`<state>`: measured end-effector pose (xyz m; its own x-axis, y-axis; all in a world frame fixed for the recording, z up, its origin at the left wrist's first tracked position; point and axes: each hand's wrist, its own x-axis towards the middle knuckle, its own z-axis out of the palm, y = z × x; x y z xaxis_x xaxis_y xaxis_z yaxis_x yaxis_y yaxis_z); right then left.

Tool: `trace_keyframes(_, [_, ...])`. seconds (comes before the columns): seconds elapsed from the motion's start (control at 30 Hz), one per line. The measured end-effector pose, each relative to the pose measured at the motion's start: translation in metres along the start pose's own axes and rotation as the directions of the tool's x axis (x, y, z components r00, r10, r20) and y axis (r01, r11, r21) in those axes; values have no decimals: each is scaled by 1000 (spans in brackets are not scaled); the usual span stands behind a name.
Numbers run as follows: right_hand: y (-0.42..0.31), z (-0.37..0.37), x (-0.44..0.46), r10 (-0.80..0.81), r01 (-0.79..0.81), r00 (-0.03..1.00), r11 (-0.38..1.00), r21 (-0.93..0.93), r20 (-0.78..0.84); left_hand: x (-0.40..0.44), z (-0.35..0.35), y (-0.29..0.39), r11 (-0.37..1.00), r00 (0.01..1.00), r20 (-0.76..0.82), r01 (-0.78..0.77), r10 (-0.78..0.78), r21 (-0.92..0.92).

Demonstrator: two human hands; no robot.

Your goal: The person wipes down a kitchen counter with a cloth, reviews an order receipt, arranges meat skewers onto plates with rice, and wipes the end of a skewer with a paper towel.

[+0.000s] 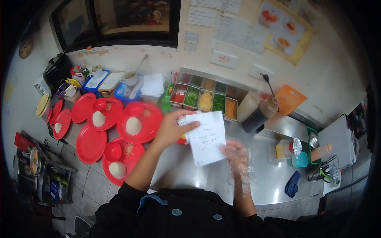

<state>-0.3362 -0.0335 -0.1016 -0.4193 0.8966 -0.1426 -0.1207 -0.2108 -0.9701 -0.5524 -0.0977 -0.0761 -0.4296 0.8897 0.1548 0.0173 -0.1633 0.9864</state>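
Note:
A white order slip [207, 139] with handwritten lines is held up over the steel counter in the middle of the head view. My left hand [178, 126] is bare and grips the slip's upper left edge, thumb on top. At the lower right edge, my right hand [235, 152], in a loose clear plastic glove, pinches the paper. Behind the slip, a red and yellow item [183, 139] is mostly hidden. To the left of my left forearm sits a red plate [152, 129] with a rice mound [133, 125] and a small red bowl [135, 108].
More red plates [91, 144] spread leftward, some with rice. Behind the slip stands a steel topping rack [206, 100] with chopped ingredients. Bottles [260, 115] stand to its right. A dark blue cloth [292, 184] and a lidded teal container [299, 159] occupy the counter's right side [266, 178].

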Motion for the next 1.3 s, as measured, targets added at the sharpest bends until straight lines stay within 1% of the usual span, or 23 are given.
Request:
trace_keyframes(0.03, [-2, 3, 1, -52, 52, 998, 999, 13, 21, -1, 1, -1, 1000, 996, 87, -10, 8, 20])
trace_keyframes(0.07, [-7, 7, 2, -49, 48, 999, 999, 13, 17, -2, 2, -2, 999, 985, 174, -21, 14, 39])
trace_keyframes(0.1, [-14, 12, 3, -82, 78, 988, 996, 36, 129, -3, 4, -1, 999, 984, 177, -17, 9, 39])
trace_keyframes(0.13, [-17, 14, 3, -117, 105, 964, 992, 63, 238, -4, 7, 3, 999, 966, 258, -19, 11, 28])
trace_keyframes(0.17, [-15, 12, 3, -115, 103, 965, 993, 64, 234, -5, 10, 6, 1000, 942, 337, -20, 14, 16])
trace_keyframes(0.23, [-10, 8, 6, -3, 13, 978, 999, -47, 209, -8, 17, 10, 999, 954, 297, -32, 37, -23])
trace_keyframes(0.27, [-10, 10, 6, -3, 13, 978, 999, -46, 208, -9, 19, 10, 964, 974, 216, 121, -69, -237])
trace_keyframes(0.3, [-9, 14, 6, -53, 54, 986, 999, -1, 158, -11, 21, 9, 860, 968, 159, 245, -193, -447])
trace_keyframes(0.33, [-10, 17, 6, -101, 97, 989, 994, 42, 106, -12, 19, -1, 822, 950, 226, 300, -213, -485])
trace_keyframes(0.37, [-11, 17, 6, -101, 97, 989, 994, 42, 105, -16, 22, -3, 822, 950, 227, 300, -213, -484])
trace_keyframes(0.43, [-13, 17, 4, -75, 82, 994, 993, -88, 82, -22, 27, -6, 718, 939, 194, 342, -284, -607])
trace_keyframes(0.47, [-10, 15, 5, -69, 76, 994, 993, -89, 80, -22, 27, -7, 767, 959, 138, 282, -248, -577])
trace_keyframes(0.5, [-6, 10, 8, -131, 135, 991, 985, -106, 38, -22, 27, -5, 764, 957, 138, 286, -254, -578])
trace_keyframes(0.53, [-4, 5, 10, -194, 193, 981, 973, -125, -3, -20, 25, 0, 773, 970, 93, 236, -225, -590])
trace_keyframes(0.57, [-6, 2, 11, -191, 189, 982, 974, -126, -1, -18, 23, 6, 780, 980, 47, 181, -192, -599])
trace_keyframes(0.63, [-10, -4, 13, -229, 227, 967, 973, -34, -115, -15, 17, 6, 792, 980, 33, 178, -197, -584])
trace_keyframes(0.7, [-11, -11, 13, -230, 227, 967, 973, -37, -111, -13, 11, 1, 817, 974, 97, 224, -204, -532])
trace_keyframes(0.8, [-15, -16, 10, -241, 239, 960, 970, -30, -140, -11, 10, 0, 828, 971, 100, 236, -215, -508])
trace_keyframes(0.87, [-9, -24, 13, -231, 240, 957, 970, 35, -176, -9, 11, -4, 834, 973, 93, 228, -210, -503])
trace_keyframes(1.03, [-7, -23, 11, -210, 217, 954, 976, 5, -213, -6, 18, -5, 814, 971, 74, 230, -226, -534])
trace_keyframes(1.1, [-6, -21, 11, -193, 196, 955, 981, -12, -226, -6, 20, -3, 765, 965, 73, 243, -250, -596])
trace_keyframes(1.2, [-8, -17, 10, -227, 234, 954, 972, 13, -197, -5, 20, -7, 751, 961, 88, 259, -261, -607])
trace_keyframes(1.3, [-7, -17, 12, -256, 248, 954, 966, -67, -156, -5, 20, -11, 744, 954, 109, 286, -279, -604])
